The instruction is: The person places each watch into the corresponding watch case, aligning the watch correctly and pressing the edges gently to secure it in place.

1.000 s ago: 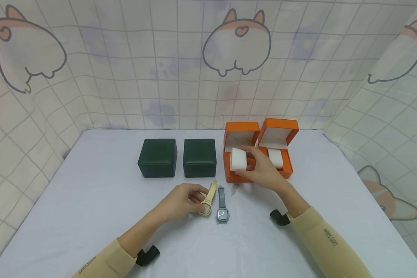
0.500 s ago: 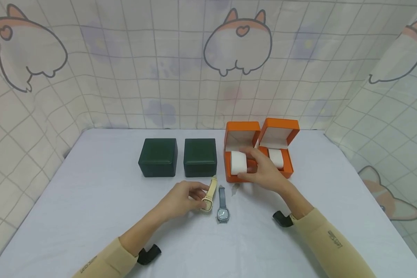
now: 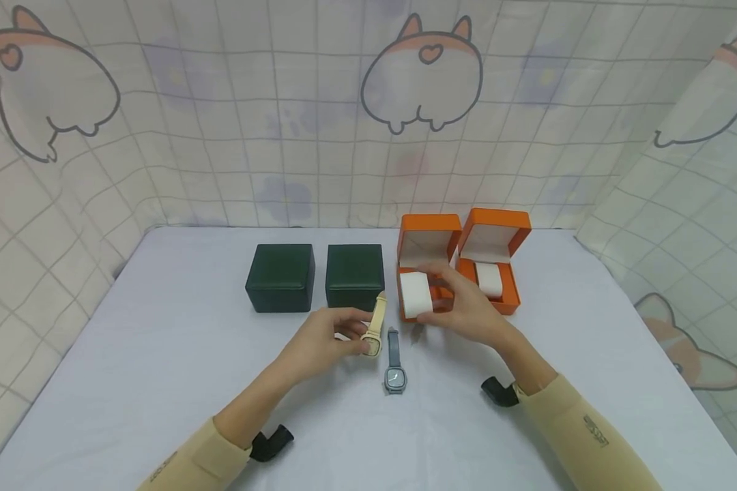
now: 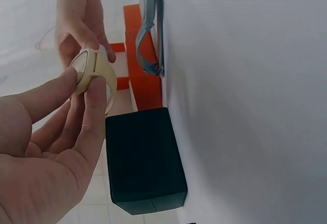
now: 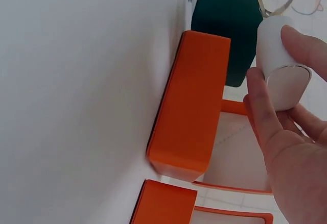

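Observation:
Between thumb and fingers my left hand (image 3: pixel 327 341) pinches a cream wristwatch (image 3: pixel 374 329) by its case, with the strap pointing up and away. My right hand (image 3: pixel 469 305) grips a white watch cushion (image 3: pixel 416 294) by its ends, held above the left open orange box (image 3: pixel 430 225). In the right wrist view the cushion (image 5: pixel 278 50) is clear of the box (image 5: pixel 196 101), and the watch strap (image 5: pixel 276 4) is close by its far end. On the table between the hands lies a grey-blue wristwatch (image 3: pixel 395 368).
Two closed dark green boxes (image 3: pixel 280 276) (image 3: pixel 355 273) stand side by side left of the orange ones. A second open orange box (image 3: pixel 494 225), a white cushion (image 3: pixel 488 279) inside it, stands at the right. White cloth (image 3: pixel 160 354) covers the table; patterned sheets hang around it.
The left hand has lifted the cream watch and moved it up and right, towards the cushion. The right hand has lowered the cushion slightly and tilted it.

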### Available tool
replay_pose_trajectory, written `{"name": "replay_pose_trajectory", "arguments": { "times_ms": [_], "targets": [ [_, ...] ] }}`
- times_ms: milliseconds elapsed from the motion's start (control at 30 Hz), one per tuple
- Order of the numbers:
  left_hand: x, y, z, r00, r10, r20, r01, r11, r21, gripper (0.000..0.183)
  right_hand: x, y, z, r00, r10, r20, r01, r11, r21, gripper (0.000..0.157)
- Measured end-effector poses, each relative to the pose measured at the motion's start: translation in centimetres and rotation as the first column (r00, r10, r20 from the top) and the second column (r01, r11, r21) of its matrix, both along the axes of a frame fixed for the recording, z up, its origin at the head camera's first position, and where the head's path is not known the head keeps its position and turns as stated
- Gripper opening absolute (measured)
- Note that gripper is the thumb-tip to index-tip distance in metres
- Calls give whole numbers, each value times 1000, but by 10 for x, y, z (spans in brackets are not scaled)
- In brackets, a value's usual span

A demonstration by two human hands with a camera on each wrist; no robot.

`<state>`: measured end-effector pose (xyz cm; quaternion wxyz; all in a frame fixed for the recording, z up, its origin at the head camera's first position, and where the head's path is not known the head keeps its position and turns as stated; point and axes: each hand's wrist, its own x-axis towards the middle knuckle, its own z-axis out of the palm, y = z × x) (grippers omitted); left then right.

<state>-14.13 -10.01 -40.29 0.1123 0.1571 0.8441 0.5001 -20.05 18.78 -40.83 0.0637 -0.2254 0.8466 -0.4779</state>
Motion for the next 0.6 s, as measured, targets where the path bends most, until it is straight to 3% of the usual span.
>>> {"name": "replay_pose_trajectory", "arguments": {
  "times_ms": [600],
  "targets": [
    [-6,3,14,999,40,-8,-39,993,112,39,10,-9,6,992,76,-99,-70,995,65,79]
  ]
}}
